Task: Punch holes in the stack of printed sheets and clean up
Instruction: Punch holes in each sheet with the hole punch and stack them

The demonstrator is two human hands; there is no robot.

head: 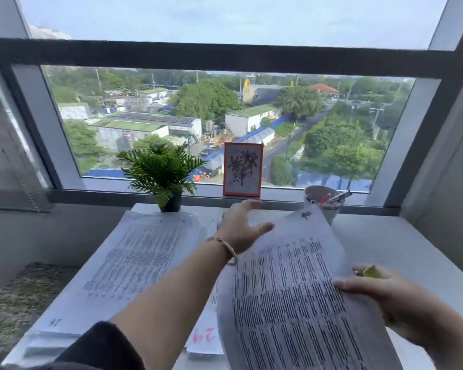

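Paper is what the person is busy with at the white counter (401,244) under the window. The right hand (380,297) grips a printed sheet (286,289) by its right edge, thumb on top and fingers curled beneath, so that it is lifted and bowed over the counter; something small and yellow (372,271) shows tucked in behind that hand, and I cannot tell what it is. The left hand (238,231), with a beaded bracelet (229,249) at the wrist, reaches across with its fingers spread and fairly straight, lying at the sheet's upper left part, touching rather than gripping as far as I can see. A second pile of printed pages (134,263) lies flat on the left side of the counter, and another page with red numbers (203,337) peeks out near the front edge. A potted fern (161,172), a flower drawing (242,169) and a cup of pens (325,202) stand along the sill.

No punch is in sight, so this looks to me like the gathering and squaring stage, or the tidying afterwards; whether the sheets have holes yet I cannot make out. The next move would call for laying the lifted sheet down with its edges matched to the pile, the flat left hand steadying it so it does not slide
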